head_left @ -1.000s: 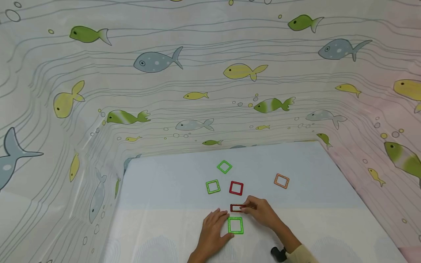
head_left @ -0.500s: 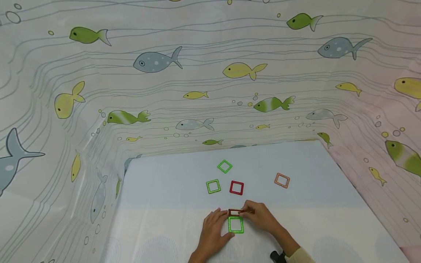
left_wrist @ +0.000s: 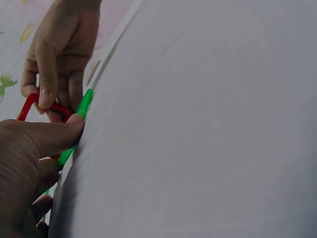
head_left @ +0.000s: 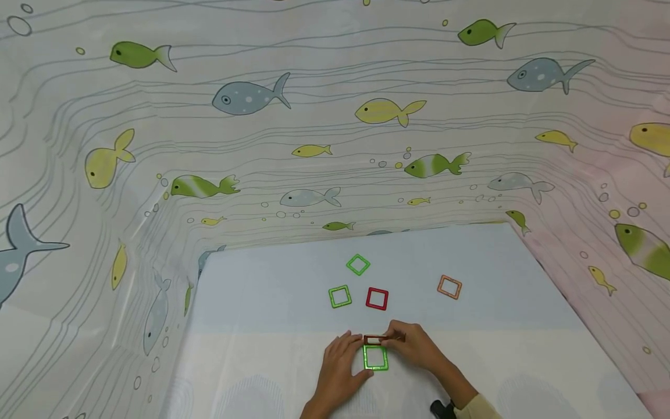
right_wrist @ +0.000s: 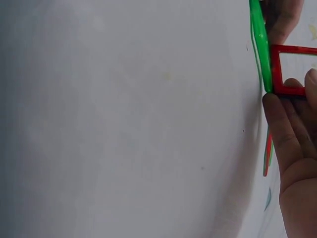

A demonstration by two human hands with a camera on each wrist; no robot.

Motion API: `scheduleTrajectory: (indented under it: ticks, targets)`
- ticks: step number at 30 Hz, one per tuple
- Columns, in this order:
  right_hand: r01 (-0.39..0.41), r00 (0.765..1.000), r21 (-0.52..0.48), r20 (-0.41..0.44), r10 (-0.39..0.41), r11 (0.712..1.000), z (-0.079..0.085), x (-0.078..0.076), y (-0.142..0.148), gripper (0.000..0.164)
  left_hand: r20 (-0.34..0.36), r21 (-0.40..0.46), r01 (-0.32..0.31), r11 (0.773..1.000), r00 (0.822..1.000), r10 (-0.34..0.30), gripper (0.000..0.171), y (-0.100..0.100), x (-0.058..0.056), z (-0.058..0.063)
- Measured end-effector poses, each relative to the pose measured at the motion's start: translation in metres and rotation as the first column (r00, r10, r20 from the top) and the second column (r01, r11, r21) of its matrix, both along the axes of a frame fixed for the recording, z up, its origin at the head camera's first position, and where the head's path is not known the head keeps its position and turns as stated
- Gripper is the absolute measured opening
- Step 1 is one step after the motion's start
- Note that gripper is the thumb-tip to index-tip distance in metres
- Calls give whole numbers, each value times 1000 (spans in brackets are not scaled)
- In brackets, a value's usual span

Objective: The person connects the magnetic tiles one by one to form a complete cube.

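A green square building tile (head_left: 386, 358), open in the middle, lies flat on the table (head_left: 262, 302). My left hand (head_left: 339, 368) holds it from the left, its thumb at the near corner and its fingers by the far corner. In the left wrist view that thumb presses the green tile's edge (left_wrist: 85, 103). With thumb and fingers my right hand (head_left: 414, 345) pinches a red square building tile (head_left: 371, 336), which stands raised along the green tile's far edge. The right wrist view shows the red tile's side (right_wrist: 276, 69) touching the green one (right_wrist: 262, 44).
Beyond the hands lie another red tile (head_left: 386, 299), a green tile (head_left: 331, 298), a second loose green one (head_left: 350, 270) and an orange tile (head_left: 440, 285) farther right. A fish-patterned sheet (head_left: 324, 128) surrounds the table. A black object (head_left: 442, 409) sits at the right wrist.
My right hand has brought the red tile nearer, from a small gap beyond the green tile to its far edge. The left hand has stayed in place.
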State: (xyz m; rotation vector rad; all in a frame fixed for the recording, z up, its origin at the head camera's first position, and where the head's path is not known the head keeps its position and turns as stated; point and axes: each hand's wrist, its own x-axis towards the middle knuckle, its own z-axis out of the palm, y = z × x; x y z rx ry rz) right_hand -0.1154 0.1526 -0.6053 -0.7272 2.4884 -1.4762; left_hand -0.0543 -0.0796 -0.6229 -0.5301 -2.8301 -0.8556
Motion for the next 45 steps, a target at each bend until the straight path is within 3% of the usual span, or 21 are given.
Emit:
scheduleTrajectory:
  ticks: [11,24,45]
  targets:
    - [-33,999,-29,15,34,999,-4,-1,2,5,31,73,-62,995,998,60,65,2,0,-5]
    - [-43,999,-8,-17,43,999,-3,-3,0,5,5,135,-77,988,997,77,65,1,-2,-4]
    - [-29,1000,-8,-13,28,1000,-2,-3,-1,6,55,134,-65,989,997,58,63,0,-1,-2]
